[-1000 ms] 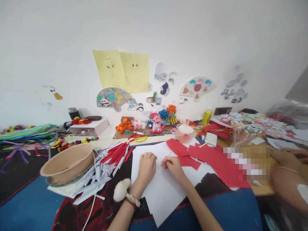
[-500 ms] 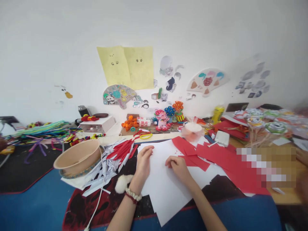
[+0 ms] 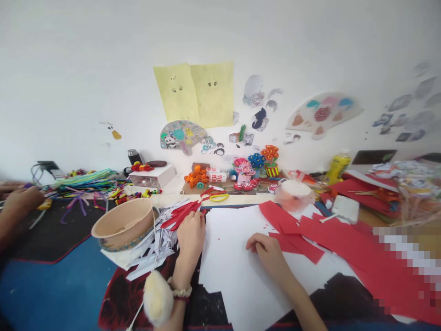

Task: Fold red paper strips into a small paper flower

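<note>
My left hand (image 3: 191, 232) reaches to the right end of a pile of red paper strips (image 3: 179, 214), back of the hand up. Its fingers bend down over the strips; the fingertips are hidden, so a grip cannot be made out. Over a large white paper sheet (image 3: 234, 262), my right hand (image 3: 267, 253) is loosely closed, and whatever its curled fingers may hold is hidden. White paper strips (image 3: 161, 243) lie beside the red ones. A fluffy pale ball (image 3: 157, 298) hangs at my left wrist.
Left stands a beige bowl (image 3: 122, 220), with a white cord beside it. Red paper sheets (image 3: 330, 234) cover the right side. Yellow-handled scissors (image 3: 219, 197) and craft flowers (image 3: 244, 168) lie behind. Another person's hand (image 3: 25, 200) is at far left.
My left hand has moved from the white sheet to the red strips. My right hand stays closed over the sheet. The view has turned left, and another person's hand shows more fully.
</note>
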A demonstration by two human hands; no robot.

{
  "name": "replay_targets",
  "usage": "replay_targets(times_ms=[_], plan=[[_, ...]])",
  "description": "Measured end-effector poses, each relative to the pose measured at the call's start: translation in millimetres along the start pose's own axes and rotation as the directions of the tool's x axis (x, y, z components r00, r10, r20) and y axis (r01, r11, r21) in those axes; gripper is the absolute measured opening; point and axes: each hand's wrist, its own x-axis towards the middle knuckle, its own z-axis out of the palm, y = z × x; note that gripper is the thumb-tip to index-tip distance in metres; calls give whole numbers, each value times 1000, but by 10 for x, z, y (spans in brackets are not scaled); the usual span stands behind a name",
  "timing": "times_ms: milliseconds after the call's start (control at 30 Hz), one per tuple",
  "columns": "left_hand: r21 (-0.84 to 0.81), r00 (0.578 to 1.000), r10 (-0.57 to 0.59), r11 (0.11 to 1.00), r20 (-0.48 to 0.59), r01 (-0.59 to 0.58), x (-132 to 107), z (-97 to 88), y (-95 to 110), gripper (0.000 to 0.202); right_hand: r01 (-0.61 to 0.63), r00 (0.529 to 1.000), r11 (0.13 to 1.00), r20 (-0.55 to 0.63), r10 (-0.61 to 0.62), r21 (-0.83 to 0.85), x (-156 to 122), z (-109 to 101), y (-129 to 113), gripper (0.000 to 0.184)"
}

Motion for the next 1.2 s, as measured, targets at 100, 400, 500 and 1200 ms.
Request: replay_targets(times_ms=[100,400,500,1200], plan=[[270,999,47,962,-5,-44,56,4,-106,18,19,1000,999,3,-19,-32,-13,10,-2,30],[618,968,235,750,83,-235,27,39,-16,29,5,998,998,-60,-1,64,35,36,20,29],[617,931,334,705,145,-349,-64,59,128,31,-90,993,971,-58,105,222,181,51,-54,26],[586,993,-69,810,96,0,-231,32,-34,20,119,965,987,248,-89,-107,880,484,-111,29]])
